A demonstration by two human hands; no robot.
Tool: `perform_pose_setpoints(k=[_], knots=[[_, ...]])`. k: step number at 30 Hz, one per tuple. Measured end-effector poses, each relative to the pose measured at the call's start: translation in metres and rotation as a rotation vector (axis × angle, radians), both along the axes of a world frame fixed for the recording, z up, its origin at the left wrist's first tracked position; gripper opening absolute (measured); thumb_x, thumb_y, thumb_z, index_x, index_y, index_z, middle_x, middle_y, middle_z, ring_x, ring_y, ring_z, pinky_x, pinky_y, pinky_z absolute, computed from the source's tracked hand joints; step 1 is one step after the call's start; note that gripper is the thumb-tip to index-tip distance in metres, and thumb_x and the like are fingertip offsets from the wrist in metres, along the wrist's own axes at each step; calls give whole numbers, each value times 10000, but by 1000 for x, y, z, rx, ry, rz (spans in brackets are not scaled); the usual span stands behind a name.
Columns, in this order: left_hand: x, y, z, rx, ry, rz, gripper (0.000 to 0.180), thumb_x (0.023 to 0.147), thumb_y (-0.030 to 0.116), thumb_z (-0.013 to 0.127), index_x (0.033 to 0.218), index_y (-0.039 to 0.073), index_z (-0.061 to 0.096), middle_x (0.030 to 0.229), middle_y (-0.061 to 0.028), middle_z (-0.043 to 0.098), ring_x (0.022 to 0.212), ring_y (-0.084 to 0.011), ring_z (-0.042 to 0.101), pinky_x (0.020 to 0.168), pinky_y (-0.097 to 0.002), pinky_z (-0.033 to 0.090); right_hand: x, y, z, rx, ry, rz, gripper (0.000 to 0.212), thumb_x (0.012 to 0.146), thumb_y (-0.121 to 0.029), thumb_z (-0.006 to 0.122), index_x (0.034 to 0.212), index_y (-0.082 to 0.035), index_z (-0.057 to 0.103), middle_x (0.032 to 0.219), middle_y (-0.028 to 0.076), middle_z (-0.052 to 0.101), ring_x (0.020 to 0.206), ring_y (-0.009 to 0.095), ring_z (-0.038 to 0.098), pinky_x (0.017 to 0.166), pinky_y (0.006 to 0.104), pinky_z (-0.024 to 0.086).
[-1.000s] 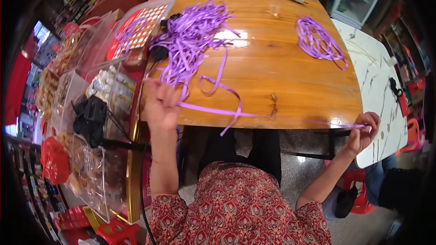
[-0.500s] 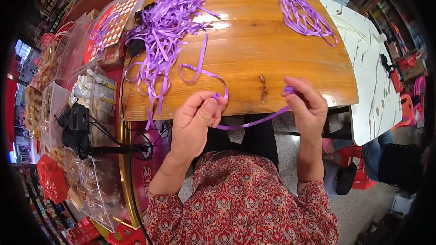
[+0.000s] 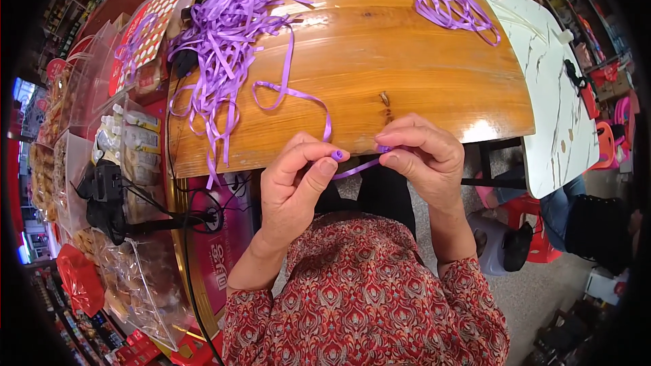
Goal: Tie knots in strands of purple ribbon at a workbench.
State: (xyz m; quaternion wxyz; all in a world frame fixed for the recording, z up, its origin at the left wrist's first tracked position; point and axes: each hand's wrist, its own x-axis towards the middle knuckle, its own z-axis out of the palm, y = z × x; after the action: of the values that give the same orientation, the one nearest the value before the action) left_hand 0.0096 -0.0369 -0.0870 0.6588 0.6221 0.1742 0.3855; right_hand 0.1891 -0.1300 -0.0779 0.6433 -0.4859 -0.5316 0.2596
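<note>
Your wooden table carries a heap of purple ribbon along its left edge, tails hanging over the near edge; its tangled loops could snag if you tug. A smaller bundle lies by the far right corner, well apart. Beyond the near left corner stands a black gadget, seemingly clear of your hands. At the near edge, your left hand and right hand each pinch a small roll between thumb and fingers; a slack pinch could let either unwind.
</note>
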Motion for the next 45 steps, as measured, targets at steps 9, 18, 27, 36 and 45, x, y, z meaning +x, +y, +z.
perform_pose_setpoints(k=[9,18,27,36,45], knots=[[6,-8,3,174,154,79,113,873,43,631,956,-28,662,845,-31,552,773,-103,482,703,-219,366,-16,-1,-13,22,233,-159,255,709,3,784,936,-20,670,826,45,622,674,66,559,558,183,413],[13,-9,2,329,208,112,136,829,16,676,961,-11,679,810,-24,555,711,-94,474,614,-211,352,-11,-5,-12,41,-113,-208,214,693,-14,786,889,-34,703,832,41,627,649,81,547,536,201,397],[13,-8,3,478,223,97,179,752,27,741,926,17,699,721,-34,544,616,-125,504,538,-240,387,-9,-10,-11,40,-174,-181,236,689,-17,784,915,-46,720,811,61,651,686,129,588,560,229,432],[11,-4,5,578,242,78,173,743,72,746,902,18,703,660,-40,521,582,-157,486,513,-272,366,-3,-12,-8,144,-395,-145,227,644,-38,801,848,-35,702,807,79,654,660,189,576,568,288,427],[9,0,4,600,266,-17,179,761,110,741,900,4,701,687,-36,552,597,-134,481,531,-252,354,0,-12,-9,106,-385,-118,236,631,-88,814,832,-35,701,748,64,639,627,174,560,546,280,410]])
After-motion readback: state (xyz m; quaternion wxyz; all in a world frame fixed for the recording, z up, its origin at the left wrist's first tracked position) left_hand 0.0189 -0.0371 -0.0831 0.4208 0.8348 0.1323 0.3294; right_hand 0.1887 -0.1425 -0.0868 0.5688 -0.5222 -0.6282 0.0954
